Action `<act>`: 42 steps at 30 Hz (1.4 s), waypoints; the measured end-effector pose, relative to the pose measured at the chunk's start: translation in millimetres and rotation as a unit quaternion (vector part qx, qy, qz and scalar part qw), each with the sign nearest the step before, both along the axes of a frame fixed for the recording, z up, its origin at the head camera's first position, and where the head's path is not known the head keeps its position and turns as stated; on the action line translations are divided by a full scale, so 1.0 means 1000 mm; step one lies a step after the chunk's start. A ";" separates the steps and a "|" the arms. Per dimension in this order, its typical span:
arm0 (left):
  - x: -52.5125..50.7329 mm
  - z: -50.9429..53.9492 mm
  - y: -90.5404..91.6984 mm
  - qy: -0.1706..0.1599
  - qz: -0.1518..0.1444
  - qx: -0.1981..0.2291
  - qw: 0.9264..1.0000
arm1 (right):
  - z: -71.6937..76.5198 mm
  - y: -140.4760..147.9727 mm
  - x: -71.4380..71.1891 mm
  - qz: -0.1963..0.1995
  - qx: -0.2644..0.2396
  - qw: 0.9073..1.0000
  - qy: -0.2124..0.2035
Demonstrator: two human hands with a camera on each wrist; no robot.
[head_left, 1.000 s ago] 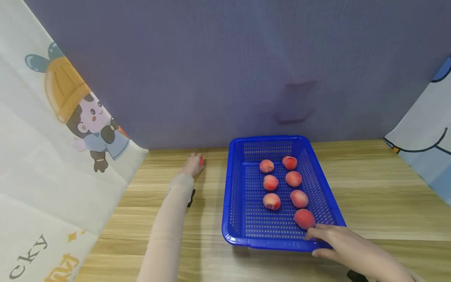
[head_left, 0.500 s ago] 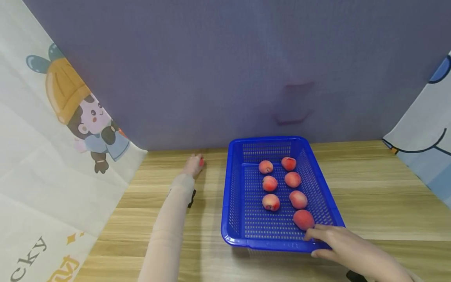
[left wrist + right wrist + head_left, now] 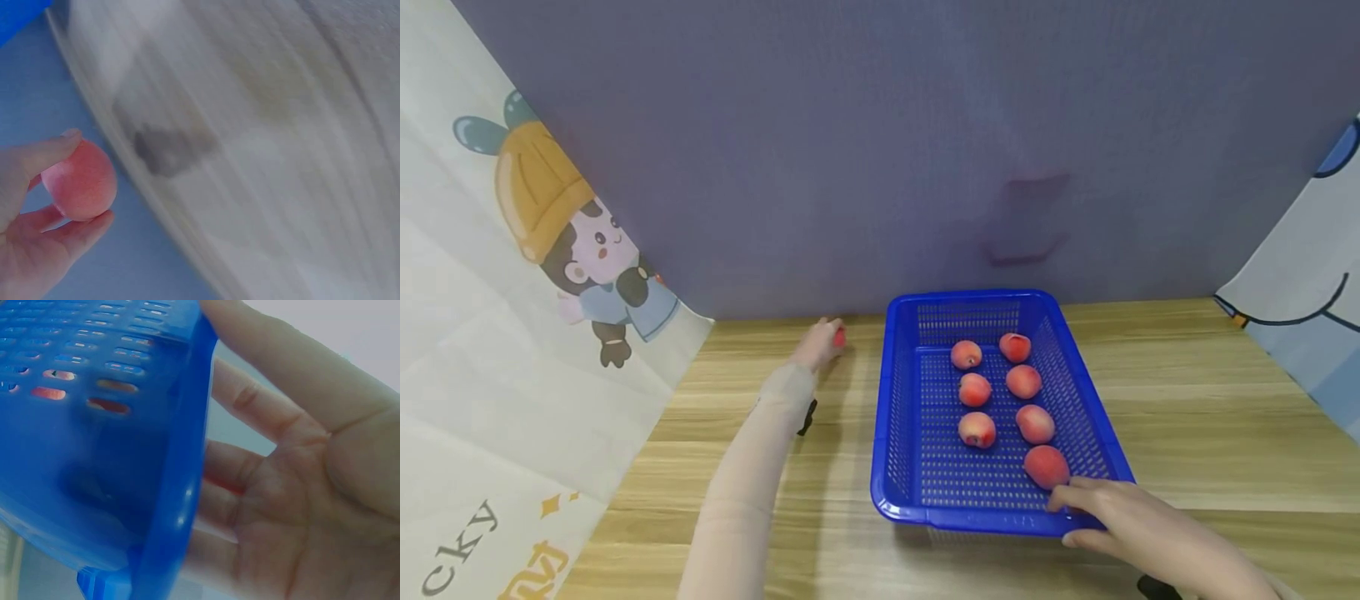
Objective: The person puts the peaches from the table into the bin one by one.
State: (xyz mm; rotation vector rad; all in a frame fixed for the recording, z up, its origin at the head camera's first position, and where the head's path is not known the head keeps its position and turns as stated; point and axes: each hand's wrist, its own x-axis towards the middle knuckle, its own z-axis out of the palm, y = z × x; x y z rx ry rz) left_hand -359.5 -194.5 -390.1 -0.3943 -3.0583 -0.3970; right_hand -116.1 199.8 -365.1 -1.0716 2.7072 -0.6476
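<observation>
My left hand (image 3: 820,343) pinches a small pink-red peach (image 3: 81,181) between thumb and fingers, near the table's back edge and left of the basket. In the left wrist view the peach appears raised, with a blurred shadow on the wood apart from it. My right hand (image 3: 1120,512) holds the near right corner of a blue plastic basket (image 3: 882,417), fingers over the rim and thumb outside. Inside it, several peaches (image 3: 974,390) lie in two rough rows. The nearest peach (image 3: 1047,467) sits right by my right fingertips; the right wrist view shows the rim against the fingers.
The basket stands on a wood-grain table (image 3: 1195,400). A grey-purple cloth backdrop (image 3: 850,167) rises behind the table's back edge. White printed cloth (image 3: 497,333) flanks the left side, and another printed cloth (image 3: 1315,283) the right.
My left hand has moved slightly to the right and up with the peach, toward the basket. The right hand and the basket stay where they were.
</observation>
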 end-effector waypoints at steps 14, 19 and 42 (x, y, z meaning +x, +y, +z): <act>0.011 0.031 0.019 0.007 -0.057 -0.032 0.998 | -0.001 -0.001 0.000 -0.002 0.001 1.000 0.006; 0.021 0.047 0.026 0.016 -0.057 -0.052 0.997 | -0.001 -0.001 0.000 0.003 -0.005 1.000 0.015; 0.042 0.096 0.057 0.026 -0.094 -0.069 0.993 | 0.000 0.000 0.000 0.005 -0.009 1.000 0.008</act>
